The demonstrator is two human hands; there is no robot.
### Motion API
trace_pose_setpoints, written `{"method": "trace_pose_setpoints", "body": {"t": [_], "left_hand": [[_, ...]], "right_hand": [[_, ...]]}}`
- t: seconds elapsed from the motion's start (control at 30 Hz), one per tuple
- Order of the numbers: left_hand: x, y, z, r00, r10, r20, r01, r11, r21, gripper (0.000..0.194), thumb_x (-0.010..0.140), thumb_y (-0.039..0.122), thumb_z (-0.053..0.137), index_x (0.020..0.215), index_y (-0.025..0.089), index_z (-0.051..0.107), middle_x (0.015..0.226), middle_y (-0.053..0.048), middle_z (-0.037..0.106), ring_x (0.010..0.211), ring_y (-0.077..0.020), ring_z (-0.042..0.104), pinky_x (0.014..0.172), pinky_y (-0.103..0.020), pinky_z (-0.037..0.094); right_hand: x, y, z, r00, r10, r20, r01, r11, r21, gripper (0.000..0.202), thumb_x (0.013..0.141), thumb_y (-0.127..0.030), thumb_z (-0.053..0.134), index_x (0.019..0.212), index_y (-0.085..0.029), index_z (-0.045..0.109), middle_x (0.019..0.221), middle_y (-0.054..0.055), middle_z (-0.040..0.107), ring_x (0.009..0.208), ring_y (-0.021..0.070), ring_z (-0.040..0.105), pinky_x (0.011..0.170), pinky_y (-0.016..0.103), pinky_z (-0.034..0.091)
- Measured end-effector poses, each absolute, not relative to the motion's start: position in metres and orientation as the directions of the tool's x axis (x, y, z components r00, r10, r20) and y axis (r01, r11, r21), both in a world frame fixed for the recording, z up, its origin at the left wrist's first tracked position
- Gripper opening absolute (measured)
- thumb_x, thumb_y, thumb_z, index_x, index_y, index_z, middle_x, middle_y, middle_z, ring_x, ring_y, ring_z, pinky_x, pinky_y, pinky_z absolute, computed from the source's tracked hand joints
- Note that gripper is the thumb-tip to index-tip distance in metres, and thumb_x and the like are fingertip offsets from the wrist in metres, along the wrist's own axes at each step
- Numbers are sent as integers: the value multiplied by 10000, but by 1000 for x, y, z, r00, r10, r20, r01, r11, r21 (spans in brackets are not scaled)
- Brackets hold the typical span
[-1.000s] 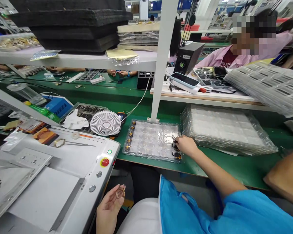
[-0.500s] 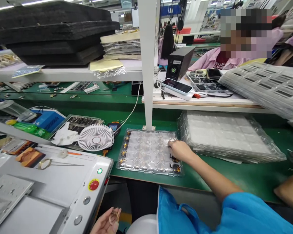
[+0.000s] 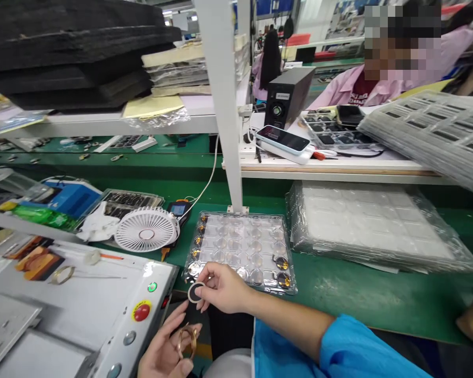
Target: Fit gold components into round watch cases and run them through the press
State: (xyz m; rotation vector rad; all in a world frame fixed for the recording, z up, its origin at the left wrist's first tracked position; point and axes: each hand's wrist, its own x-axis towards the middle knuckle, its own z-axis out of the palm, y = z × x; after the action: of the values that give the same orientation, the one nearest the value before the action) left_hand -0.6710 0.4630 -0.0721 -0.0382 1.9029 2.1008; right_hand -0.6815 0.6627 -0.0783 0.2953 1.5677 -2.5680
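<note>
My left hand [image 3: 161,347], low in the view, has its fingers curled around a gold-coloured metal ring [image 3: 194,342] that looks like a watch case. Just above it, my right hand [image 3: 225,290] pinches a round disc [image 3: 191,294] with a pale rim and a dark centre. The disc is close to the left fingertips. Behind my right hand lies a clear plastic tray [image 3: 244,231] with round pockets. Dark and amber round parts [image 3: 284,280] sit in pockets at its right and left edges. My right hand and forearm cover part of its front edge.
A white fan [image 3: 145,229] stands left of the tray, and a stack of clear trays [image 3: 372,218] lies to its right. At the left is a machine with a red button [image 3: 142,312]. A white post [image 3: 224,105] rises behind the tray. Another person [image 3: 355,92] sits across the bench.
My right hand has moved from the tray's right side down and left to my left hand, now with the disc in it. My left hand has risen slightly with the ring.
</note>
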Motion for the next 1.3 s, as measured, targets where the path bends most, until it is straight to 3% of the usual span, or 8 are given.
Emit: {"method": "trace_pose_setpoints", "body": {"t": [0.27,0.4,0.5,0.63,0.83,1.03,1.2,1.3], "left_hand": [[-664,451,-41,-890,449,-77,-170,-172,970,898,545,344,1019,1369,224,682,1582,-236,466,1004,-367,760,783,-423,659],[-652,432,-33,-899,437,-39,-152,-228,962,881,549,379,1017,1361,283,688,1656,-194,365,987,-328,770,753,-389,655],[-643,414,-31,-891,449,-71,-198,-243,950,860,571,377,1009,1362,282,686,1629,-189,407,989,-326,777,768,-387,651],[-636,388,-32,-863,489,-127,-273,-240,932,921,574,351,1012,1406,228,636,1403,-201,639,956,-319,780,806,-406,632],[-623,359,-41,-884,437,-166,-345,-371,862,962,542,460,1013,1389,239,614,1181,-153,740,891,-268,775,726,-314,597],[-608,350,-56,-909,323,-263,-391,-441,808,996,536,578,982,1356,119,653,902,-131,785,878,-268,758,748,-314,572],[-605,342,-60,-954,183,-236,-297,-484,823,966,586,597,953,1361,104,654,911,-133,788,892,-259,750,749,-304,569],[-600,335,-59,-959,176,-221,-279,-464,841,1055,561,616,957,1416,99,617,907,-135,790,880,-266,746,761,-321,577]], "right_hand": [[-672,631,-47,-983,108,-151,96,-397,-913,463,725,-564,872,754,-205,582,709,-9,635,602,117,569,559,242,494],[-669,621,-43,-1000,19,-7,1,-294,-956,349,822,-420,827,1064,-230,664,963,33,653,756,141,628,673,272,566],[-670,617,-36,-966,-155,209,-203,-56,-978,474,933,-258,677,1401,-290,608,1135,65,612,848,146,622,666,258,553],[-672,601,-30,-877,-361,316,-386,141,-912,399,956,-155,570,1312,-270,708,1089,79,641,931,177,641,702,281,557],[-663,570,-40,-905,-343,253,-286,49,-957,140,988,-249,622,1017,-225,756,1050,81,677,818,174,686,622,286,577],[-676,560,-29,-814,-504,288,-455,245,-856,73,968,-237,618,901,-207,616,1205,128,648,1143,243,638,934,394,533],[-729,530,-20,-953,-304,15,-97,255,-962,163,964,-342,577,878,-231,495,694,-23,646,600,154,597,611,269,478],[-753,514,-20,-959,-225,-172,87,345,-935,139,939,-309,595,886,-233,490,573,-63,619,501,143,563,558,247,424]]}}
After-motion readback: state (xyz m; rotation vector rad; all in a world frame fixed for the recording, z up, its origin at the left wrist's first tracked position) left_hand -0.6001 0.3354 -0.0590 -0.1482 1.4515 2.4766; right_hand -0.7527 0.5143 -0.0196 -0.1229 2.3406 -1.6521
